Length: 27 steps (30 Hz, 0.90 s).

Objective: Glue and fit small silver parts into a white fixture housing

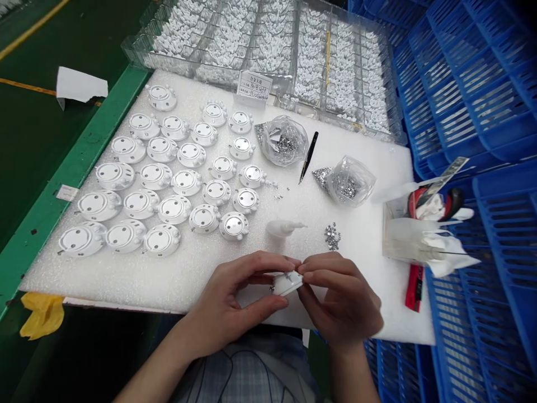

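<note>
Close to the table's front edge, my left hand (237, 299) is closed around one side of a small white plastic piece (287, 282). At its other end, the fingers of my right hand (342, 294) pinch the same piece, hiding part of it. It is held tilted, above the foam sheet. Just beyond my hands stands a white squeeze bottle (282, 228) with a thin nozzle. To the right of the bottle lies a small pile of shiny metal bits (333, 237). Rows of similar white oval pieces (174, 209) rest on the foam at left.
Two clear plastic bags of metal parts (287, 140) (350, 182) lie beyond my hands, with black tweezers (309, 157) between them. Clear trays of white parts (268, 39) span the back. A tool holder (392, 238), red cutter (414, 288) and blue crates (465, 84) stand right.
</note>
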Tool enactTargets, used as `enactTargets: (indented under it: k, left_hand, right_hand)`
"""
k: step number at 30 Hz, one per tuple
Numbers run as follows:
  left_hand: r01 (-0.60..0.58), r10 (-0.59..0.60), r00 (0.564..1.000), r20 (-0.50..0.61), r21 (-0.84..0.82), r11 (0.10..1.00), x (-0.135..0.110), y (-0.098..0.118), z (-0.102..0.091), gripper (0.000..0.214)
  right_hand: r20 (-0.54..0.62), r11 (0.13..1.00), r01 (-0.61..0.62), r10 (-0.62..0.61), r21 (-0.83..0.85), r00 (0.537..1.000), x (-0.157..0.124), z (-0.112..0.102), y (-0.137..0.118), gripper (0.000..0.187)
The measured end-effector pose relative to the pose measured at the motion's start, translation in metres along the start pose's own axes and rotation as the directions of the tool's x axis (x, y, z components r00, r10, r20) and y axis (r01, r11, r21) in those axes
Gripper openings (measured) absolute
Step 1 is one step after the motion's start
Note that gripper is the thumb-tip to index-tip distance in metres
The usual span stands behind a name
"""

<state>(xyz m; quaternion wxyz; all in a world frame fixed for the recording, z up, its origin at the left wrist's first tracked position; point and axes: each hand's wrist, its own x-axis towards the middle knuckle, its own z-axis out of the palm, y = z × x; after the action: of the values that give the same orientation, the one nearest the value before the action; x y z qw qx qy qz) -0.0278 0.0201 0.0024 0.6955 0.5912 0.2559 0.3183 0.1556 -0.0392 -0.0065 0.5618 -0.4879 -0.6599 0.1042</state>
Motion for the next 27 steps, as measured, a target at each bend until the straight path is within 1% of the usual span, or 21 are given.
enactTargets:
  k: [3, 9, 14, 19, 23, 27]
  left_hand:
    - [0.024, -0.024, 1.000, -0.003, -0.024, 0.999, -0.0004, -0.0005, 0.0000, 0.031]
    - [0.041, -0.040, 0.999, 0.013, -0.096, 0.995, -0.0006, -0.0010, -0.0011, 0.028]
    - [0.049, -0.046, 0.999, 0.026, -0.124, 0.991, -0.0010, -0.0014, -0.0018, 0.028]
    - [0.055, -0.054, 0.998, 0.010, -0.169, 0.984, -0.0016, -0.0003, -0.0006, 0.028]
    - [0.067, -0.065, 0.998, 0.019, -0.191, 0.979, -0.0007, 0.0006, 0.0002, 0.031]
    - [0.095, -0.095, 0.995, 0.014, -0.178, 0.979, 0.0004, 0.0014, 0.0001, 0.028]
  right_hand:
    - [-0.019, 1.000, -0.011, 0.012, 0.021, 1.000, -0.0001, 0.0010, 0.0008, 0.034]
    - [0.006, 0.999, -0.026, 0.025, 0.044, 1.000, 0.0009, -0.0002, -0.0010, 0.029]
    - [0.019, 0.998, -0.026, 0.025, 0.054, 1.000, 0.0012, -0.0009, -0.0027, 0.027]
    - [0.022, 0.999, -0.026, 0.026, 0.032, 0.999, 0.0027, -0.0013, -0.0036, 0.027]
    - [0.019, 0.999, -0.025, 0.024, 0.038, 1.000, 0.0030, -0.0016, -0.0036, 0.028]
    - [0.016, 0.999, -0.027, 0.026, 0.017, 1.000, 0.0019, -0.0013, -0.0030, 0.034]
